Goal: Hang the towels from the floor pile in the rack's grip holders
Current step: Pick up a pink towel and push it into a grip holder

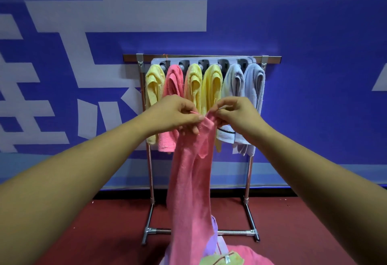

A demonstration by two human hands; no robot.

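**Here, both your hands pinch one pink towel**

Right in front of the rack (pixel 249 172), the pink towel (pixel 189 185) hangs from your fingers in a long, loosely bunched strip. Its top edge is level with the lower halves of the hung towels (pixel 212 84), and its lower end drops to the floor pile (pixel 248 254) at the bottom of the view. Your left hand (pixel 173 114) pinches the top edge between thumb and curled fingers. Your right hand (pixel 236 115) pinches the same edge just beside it, so the two sets of fingertips nearly meet. Above them, six towels, yellow, pink and pale blue, fill the grey holder strip (pixel 209 61) under the top bar. The rack stands on red carpet (pixel 100 227) against a blue wall (pixel 314 34).
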